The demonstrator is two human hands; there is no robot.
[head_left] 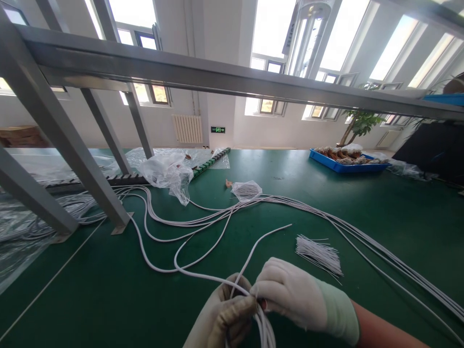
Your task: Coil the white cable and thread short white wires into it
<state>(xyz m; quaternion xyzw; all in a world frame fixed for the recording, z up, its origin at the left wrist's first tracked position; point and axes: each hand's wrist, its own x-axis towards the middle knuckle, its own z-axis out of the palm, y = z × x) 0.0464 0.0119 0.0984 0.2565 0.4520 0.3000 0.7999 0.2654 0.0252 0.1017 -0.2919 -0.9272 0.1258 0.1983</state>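
My left hand [230, 311], in a pale work glove, is wrapped round a coil of white cable [266, 331] at the bottom of the head view. From the grip, one loose cable end [270, 233] sticks up and to the right, while another strand runs left to the long cables. My right hand [290, 292], in a white glove with a light green cuff, is closed in a pinch against the coil beside the left fingers. What lies between its fingertips is hidden. Just beyond the right hand lies a pile of short thin white strips [319, 253].
Long white cables [203, 223] stretch across the green tabletop [108, 299]. Behind them lie a small plastic bag [247, 190], crumpled plastic film [168, 171] and a slotted strip [212, 162]. A blue tray [344, 166] stands back right. Grey metal posts [87, 140] rise at left.
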